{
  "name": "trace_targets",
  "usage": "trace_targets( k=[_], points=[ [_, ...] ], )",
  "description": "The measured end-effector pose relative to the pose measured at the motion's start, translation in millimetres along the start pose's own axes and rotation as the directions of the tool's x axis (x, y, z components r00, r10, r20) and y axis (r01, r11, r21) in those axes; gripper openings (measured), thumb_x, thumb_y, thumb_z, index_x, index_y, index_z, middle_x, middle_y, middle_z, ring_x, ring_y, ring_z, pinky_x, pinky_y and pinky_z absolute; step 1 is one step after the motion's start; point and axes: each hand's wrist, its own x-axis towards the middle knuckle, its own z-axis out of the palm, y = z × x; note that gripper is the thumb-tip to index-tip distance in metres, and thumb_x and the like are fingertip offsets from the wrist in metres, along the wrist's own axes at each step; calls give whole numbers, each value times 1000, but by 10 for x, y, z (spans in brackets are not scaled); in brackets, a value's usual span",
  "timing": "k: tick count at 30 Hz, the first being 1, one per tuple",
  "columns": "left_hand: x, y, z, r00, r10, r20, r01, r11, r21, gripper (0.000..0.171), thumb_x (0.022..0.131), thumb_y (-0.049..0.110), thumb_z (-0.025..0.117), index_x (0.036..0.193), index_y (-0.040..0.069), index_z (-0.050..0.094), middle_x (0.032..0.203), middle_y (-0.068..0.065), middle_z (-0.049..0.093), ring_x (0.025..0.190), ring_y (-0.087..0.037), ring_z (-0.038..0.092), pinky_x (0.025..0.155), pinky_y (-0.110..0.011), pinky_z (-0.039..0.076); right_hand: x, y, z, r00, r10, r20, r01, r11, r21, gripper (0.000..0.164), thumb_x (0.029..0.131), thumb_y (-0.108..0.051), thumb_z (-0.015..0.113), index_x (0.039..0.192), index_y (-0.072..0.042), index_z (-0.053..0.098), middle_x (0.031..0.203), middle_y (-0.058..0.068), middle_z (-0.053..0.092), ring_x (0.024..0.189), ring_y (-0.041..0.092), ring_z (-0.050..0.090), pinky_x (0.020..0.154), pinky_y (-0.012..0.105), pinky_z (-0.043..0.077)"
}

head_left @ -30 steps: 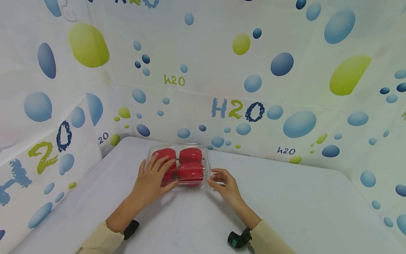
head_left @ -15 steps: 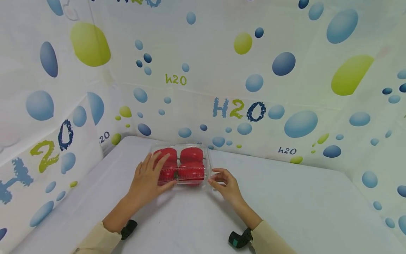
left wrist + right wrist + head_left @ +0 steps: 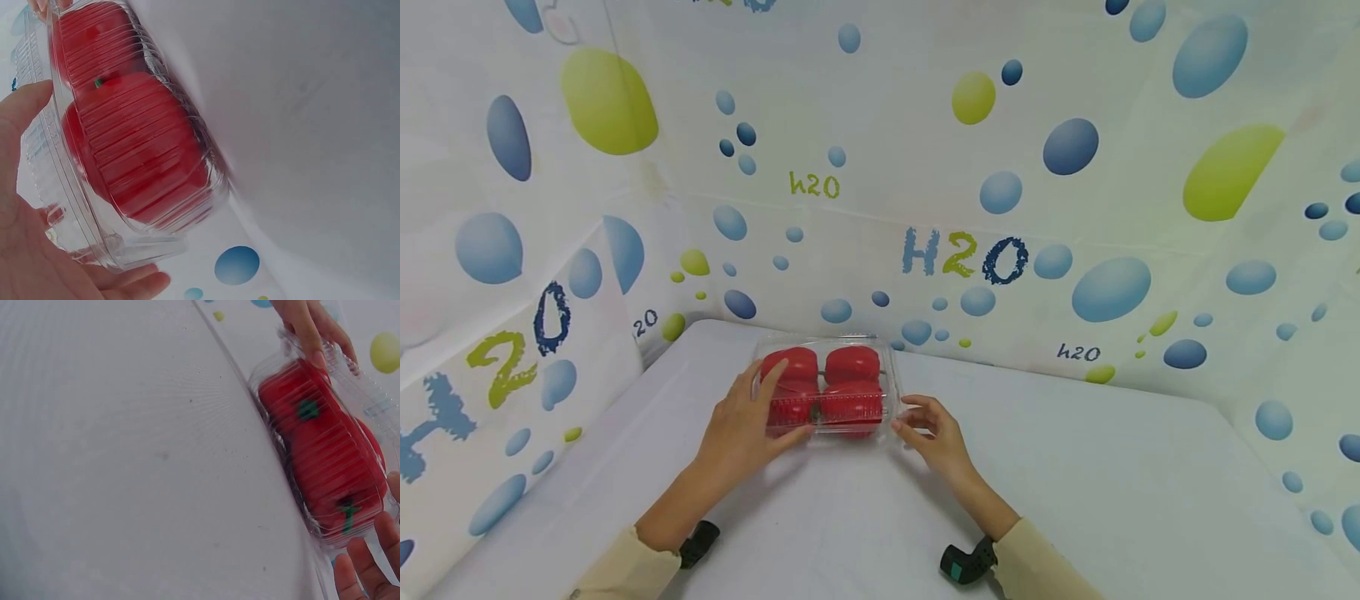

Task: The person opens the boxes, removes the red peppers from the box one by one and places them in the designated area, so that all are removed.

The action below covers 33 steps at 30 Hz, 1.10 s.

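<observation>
A clear plastic clamshell box [image 3: 891, 379] with several red tomatoes [image 3: 852, 400] in it sits on the white table, its lid down. Green stems show through the ribbed wall in the right wrist view. My left hand [image 3: 735, 433] holds the box's left end, thumb at the front rim, index finger over the lid and other fingers round the side. In the left wrist view these fingers curve under the lid's edge [image 3: 150, 249]. At the front right corner, my right hand [image 3: 942, 443] pinches the rim with thumb and curled forefinger; its other fingers sit beside the box end.
A white cloth covers the table [image 3: 1060, 483]. Behind and to the left hangs a white sheet [image 3: 880, 192] printed with blue and green drops and H2O lettering. Black wrist straps [image 3: 966, 565] sit at both cream sleeves.
My left hand has slid left along the lid, its fingers drawing back from over the tomatoes toward the box's left end. The right hand and the box have stayed in place.
</observation>
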Motion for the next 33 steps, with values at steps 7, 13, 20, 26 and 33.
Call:
trace_targets(
  k=[7,13,20,26,33],
  points=[
    [-19,-19,-41,998,-45,35,45,999,-1,98,77,45,79,151,11,25,149,-28,27,128,-51,42,89,-67,46,-8,19,-2,1000,-1,-1,1,1000,1,39,87,-5,72,124,-4,60,100,11,68,89,19,63,71,30,58],
    [-48,-54,-40,998,-53,29,53,998,-15,97,78,46,78,151,8,26,149,-28,28,127,-50,43,86,-65,49,-8,29,-5,1000,-5,-3,5,1000,5,39,87,-4,71,124,-3,59,100,13,68,88,19,63,70,27,57],
    [-58,-95,-18,999,-42,3,42,998,-56,99,78,44,79,152,9,24,148,-27,30,127,-49,43,85,-64,50,1,29,-8,1000,-9,-11,9,1000,13,39,87,-3,71,124,-3,59,100,14,68,87,17,63,69,25,56],
    [-62,-118,-25,996,-91,18,92,990,-111,98,77,45,80,151,10,26,147,-27,29,129,-48,40,86,-65,49,3,26,-4,1000,-6,3,6,1000,26,39,88,-4,71,125,-4,58,101,15,68,87,17,63,69,26,56],
    [-70,-145,-26,994,-108,32,111,987,-114,92,78,47,79,147,6,35,142,-28,37,125,-48,42,91,-68,44,-5,35,3,1000,-3,14,3,1000,24,39,89,-6,70,126,-5,58,102,15,68,88,19,63,71,28,57]
  ],
)
